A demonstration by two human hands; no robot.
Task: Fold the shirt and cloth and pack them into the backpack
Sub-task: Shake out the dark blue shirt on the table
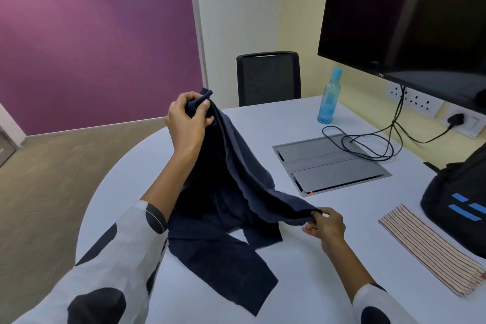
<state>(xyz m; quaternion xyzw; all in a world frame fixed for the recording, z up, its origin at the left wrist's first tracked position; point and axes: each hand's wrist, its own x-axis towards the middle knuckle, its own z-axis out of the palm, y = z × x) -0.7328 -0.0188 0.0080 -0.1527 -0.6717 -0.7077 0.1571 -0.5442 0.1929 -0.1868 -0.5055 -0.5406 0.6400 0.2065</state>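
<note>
White table (263, 123), shirt (226, 258), striped cloth (431, 250), backpack (457, 208), bottle (328, 97), cable (368, 144)

One navy shirt (231, 192) hangs between two hands, the left hand (188, 119) and the right hand (326, 225). Right of the right hand lie one striped cloth (431, 250) and one black backpack (460, 200). Beyond it: one blue bottle (328, 97), one monitor (410, 16), one chair (268, 77), one cable hatch (331, 163).

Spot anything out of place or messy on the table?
Only a black cable lying in loose loops across the grey floor-box lid set in the table. Nothing spilled or damaged; the striped cloth lies flat beside the backpack.
</note>
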